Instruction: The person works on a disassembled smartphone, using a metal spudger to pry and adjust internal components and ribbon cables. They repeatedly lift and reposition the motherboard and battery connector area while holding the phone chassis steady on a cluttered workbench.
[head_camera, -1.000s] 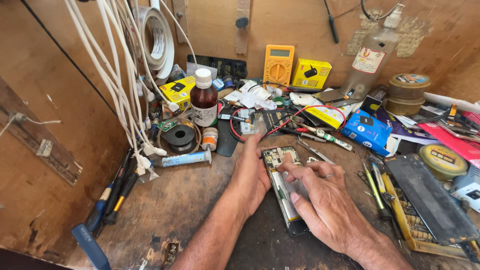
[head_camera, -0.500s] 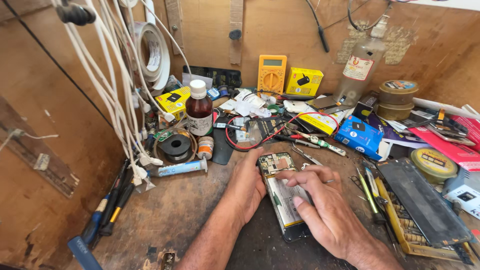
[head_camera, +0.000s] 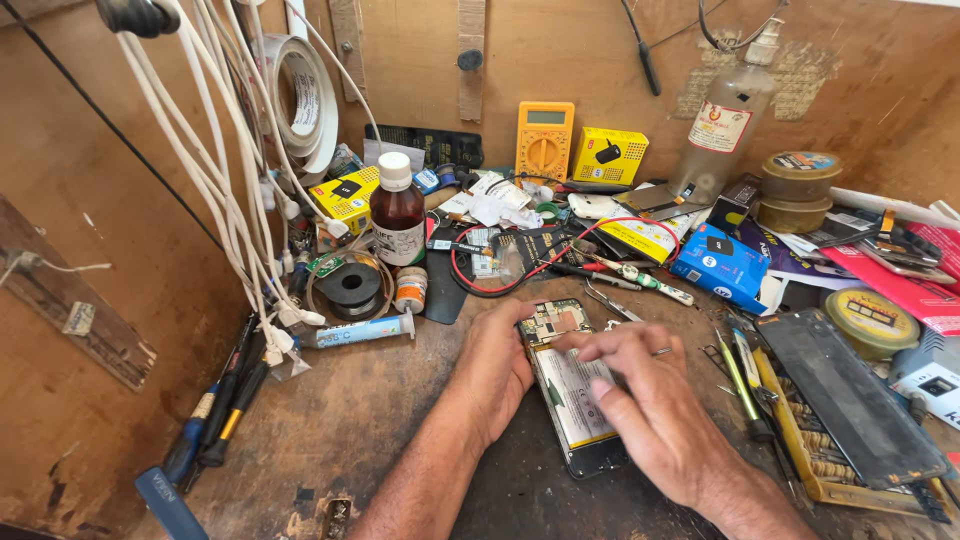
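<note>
- Currently the opened phone (head_camera: 572, 385), back cover off and pale battery showing, lies flat on the dark mat (head_camera: 520, 490), which is my landmark for all that follows
- My left hand (head_camera: 497, 372) rests on the mat's upper left part, curled against the phone's left edge and steadying it; no pinch is visible
- My right hand (head_camera: 650, 408) lies over the phone's right side, fingers together, fingertips (head_camera: 603, 387) pressing on the battery; nothing is held between them
- Beyond the mat's far edge: brown bottle (head_camera: 398, 212), solder spool (head_camera: 351, 284), yellow multimeter (head_camera: 544, 141)
- Right of the mat: blue box (head_camera: 722, 264), tray of bits (head_camera: 830, 470)
- Left of the mat: screwdrivers (head_camera: 222, 415)
</note>
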